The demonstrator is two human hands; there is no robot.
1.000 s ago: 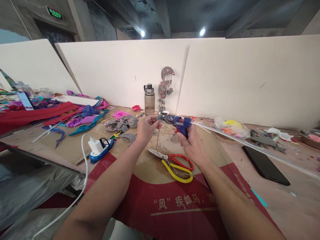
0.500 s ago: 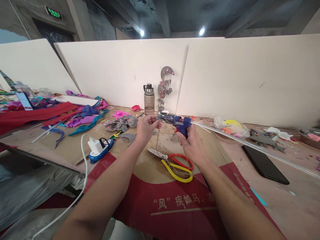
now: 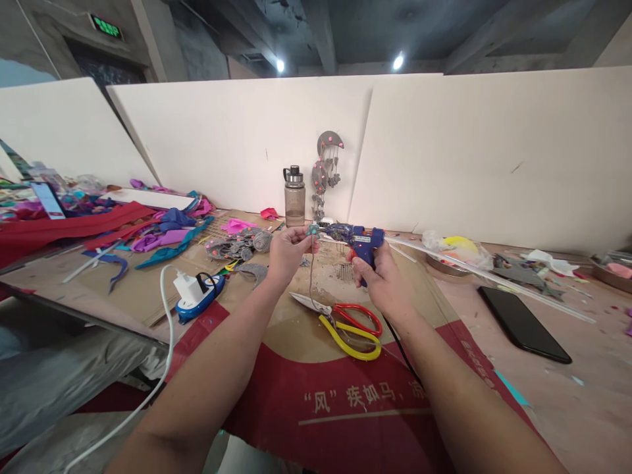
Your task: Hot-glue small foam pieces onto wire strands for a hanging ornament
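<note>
Between the fingertips of my left hand is a small grey-green flower-like piece, with a thin grey cord hanging down from it. My right hand is wrapped round the grip of a blue glue gun. The gun's nozzle points left, close to the small piece; whether it touches cannot be made out. A long clear glue stick runs out of the gun's back to the right. Below both hands lie scissors with one red and one yellow handle, on the cardboard.
A water bottle stands before the white board, beside a grey moon-shaped hanging ornament. Left are grey felt pieces, a blue power strip and coloured cloth strips. A black phone lies right.
My right hand and the glue gun have shifted slightly right, and the glue stick's far end now shows. The small piece in my left hand is more exposed. The left hand has barely moved.
</note>
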